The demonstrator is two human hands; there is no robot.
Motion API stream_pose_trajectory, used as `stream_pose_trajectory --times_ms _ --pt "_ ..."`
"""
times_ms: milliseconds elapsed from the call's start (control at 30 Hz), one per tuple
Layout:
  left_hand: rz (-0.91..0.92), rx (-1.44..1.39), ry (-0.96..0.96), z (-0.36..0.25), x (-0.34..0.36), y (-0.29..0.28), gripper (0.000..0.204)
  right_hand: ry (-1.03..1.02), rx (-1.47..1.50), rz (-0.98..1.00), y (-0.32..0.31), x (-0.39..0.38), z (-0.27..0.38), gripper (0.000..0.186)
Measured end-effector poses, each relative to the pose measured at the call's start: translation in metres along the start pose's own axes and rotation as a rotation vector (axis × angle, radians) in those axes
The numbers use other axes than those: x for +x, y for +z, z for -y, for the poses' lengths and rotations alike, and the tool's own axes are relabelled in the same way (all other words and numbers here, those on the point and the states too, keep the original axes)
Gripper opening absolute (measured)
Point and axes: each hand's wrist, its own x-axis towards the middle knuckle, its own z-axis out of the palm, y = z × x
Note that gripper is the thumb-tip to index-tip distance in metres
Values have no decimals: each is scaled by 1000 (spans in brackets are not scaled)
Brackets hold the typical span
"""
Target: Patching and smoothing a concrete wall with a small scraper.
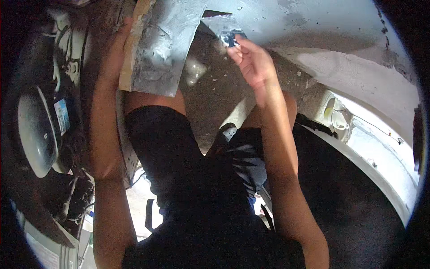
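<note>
My left hand (121, 54), at the upper left, grips the left edge of an upright board (156, 54) coated with pale grey paste, with its tan edge facing left. My right hand (251, 62), right of the board, is closed on a flat scraper (226, 31) smeared with white paste and dark near the fingers; its exact shape is hard to make out. The scraper is raised near a whitish curved surface (304, 22) at the top.
My bent legs are below my hands, over a dusty grey floor (210, 80). An oval pale fixture (38, 130) with cables lines the left. A white container (338, 119) stands by a bright ledge (376, 152) at right.
</note>
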Motion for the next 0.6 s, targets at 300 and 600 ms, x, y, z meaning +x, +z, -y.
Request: stream_pose_trajectory --times_ms 300,600 --pt "107 -94 -113 -2 0 1 64 -39 73 52 6 18 60 18" --pt "268 -282 -170 10 6 -7 60 -131 13 1 22 -32 46 19"
